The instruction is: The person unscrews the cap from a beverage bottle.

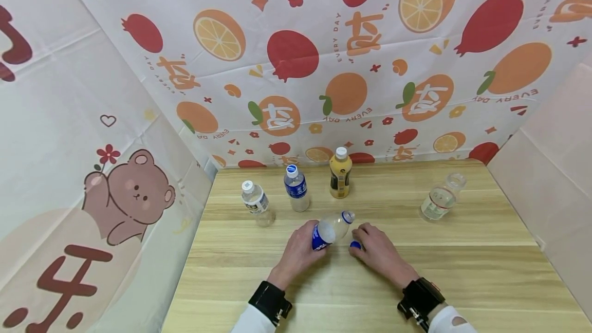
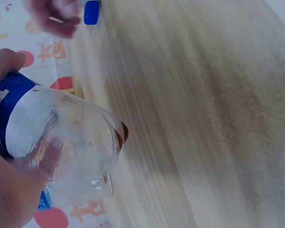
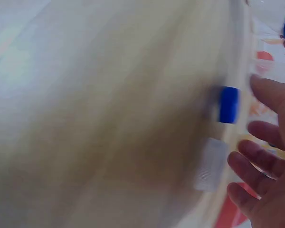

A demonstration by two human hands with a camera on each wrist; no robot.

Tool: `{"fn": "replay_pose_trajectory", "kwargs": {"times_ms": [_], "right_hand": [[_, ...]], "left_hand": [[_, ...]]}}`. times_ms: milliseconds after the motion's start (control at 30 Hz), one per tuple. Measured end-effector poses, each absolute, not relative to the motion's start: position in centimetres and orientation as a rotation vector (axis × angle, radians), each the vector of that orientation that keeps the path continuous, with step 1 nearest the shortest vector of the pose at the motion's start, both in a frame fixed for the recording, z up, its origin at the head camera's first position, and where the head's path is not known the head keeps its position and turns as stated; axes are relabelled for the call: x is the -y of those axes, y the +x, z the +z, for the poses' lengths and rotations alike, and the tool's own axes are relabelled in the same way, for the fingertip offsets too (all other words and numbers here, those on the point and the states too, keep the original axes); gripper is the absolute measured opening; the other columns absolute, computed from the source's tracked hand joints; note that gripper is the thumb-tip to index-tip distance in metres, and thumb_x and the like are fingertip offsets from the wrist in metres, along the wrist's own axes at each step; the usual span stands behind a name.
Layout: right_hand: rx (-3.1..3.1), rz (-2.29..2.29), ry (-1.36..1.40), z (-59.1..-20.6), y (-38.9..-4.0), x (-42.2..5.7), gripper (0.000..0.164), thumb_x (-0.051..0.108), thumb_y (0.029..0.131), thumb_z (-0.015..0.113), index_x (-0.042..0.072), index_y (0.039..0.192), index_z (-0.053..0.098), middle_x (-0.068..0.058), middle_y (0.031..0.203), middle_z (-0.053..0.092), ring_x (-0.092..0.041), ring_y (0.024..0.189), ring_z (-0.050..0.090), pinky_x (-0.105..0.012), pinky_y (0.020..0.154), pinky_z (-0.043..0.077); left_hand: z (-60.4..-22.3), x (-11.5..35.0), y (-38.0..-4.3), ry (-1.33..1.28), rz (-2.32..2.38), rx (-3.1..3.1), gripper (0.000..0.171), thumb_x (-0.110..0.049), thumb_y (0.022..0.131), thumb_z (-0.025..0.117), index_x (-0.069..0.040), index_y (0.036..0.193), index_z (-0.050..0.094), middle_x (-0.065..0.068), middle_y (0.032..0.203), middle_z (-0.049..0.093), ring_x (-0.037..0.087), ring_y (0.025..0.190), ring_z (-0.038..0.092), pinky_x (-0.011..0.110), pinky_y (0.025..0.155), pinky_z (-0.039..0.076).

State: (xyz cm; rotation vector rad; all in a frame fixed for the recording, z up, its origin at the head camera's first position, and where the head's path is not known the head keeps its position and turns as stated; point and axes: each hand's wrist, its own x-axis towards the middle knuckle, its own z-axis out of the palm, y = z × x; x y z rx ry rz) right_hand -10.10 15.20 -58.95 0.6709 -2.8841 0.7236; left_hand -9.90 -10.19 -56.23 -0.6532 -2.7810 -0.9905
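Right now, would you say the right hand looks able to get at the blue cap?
Probably yes: the right hand seems to hold nothing and is close beside the blue cap, with nothing visible between them.

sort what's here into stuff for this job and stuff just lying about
For the job, it seems:
tilted uncapped bottle in the left hand
blue cap by the right hand

Seemingly idle:
clear white-capped bottle
capped blue-labelled bottle
yellow bottle
clear bottle, far right
whitish ribbed piece, role unclear
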Motion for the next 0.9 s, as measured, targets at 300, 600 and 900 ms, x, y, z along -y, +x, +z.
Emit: {"fn": "replay_pose_trajectory", "kwargs": {"times_ms": [300,600,900], "right_hand": [[2.688,1.201,0.507,-53.2,-9.7,-15.7,0.049,0.024,0.101,0.069,0.003,0.143,0.056,-0.016,0.136,0.063,-0.037,0.124,0.06,-0.059,0.1,0.051],[2.412,1.709,0.695,-51.8,-8.9,-15.2,0.055,0.004,0.099,0.063,-0.004,0.15,0.044,-0.023,0.145,0.056,-0.027,0.127,0.06,-0.033,0.109,0.048],[2.464,1.845,0.5,-52.1,-8.4,-14.3,0.065,0.011,0.094,0.075,0.001,0.15,0.044,-0.018,0.138,0.063,-0.032,0.126,0.061,-0.034,0.108,0.048]], "left_hand": [[-55.8,9.2,-10.1,-0.585,-1.208,2.807,0.061,-0.015,0.08,0.089,-0.004,0.13,0.056,0.011,0.121,0.069,0.026,0.11,0.067,0.045,0.097,0.056],[-55.8,7.6,-10.0,-0.583,-1.379,2.778,0.062,-0.013,0.082,0.087,-0.005,0.133,0.054,0.011,0.125,0.067,0.025,0.114,0.066,0.045,0.1,0.055],[-55.7,6.3,-9.4,-0.565,-1.499,2.738,0.062,-0.016,0.085,0.086,-0.003,0.136,0.052,0.012,0.127,0.067,0.023,0.114,0.065,0.041,0.099,0.055]]}}
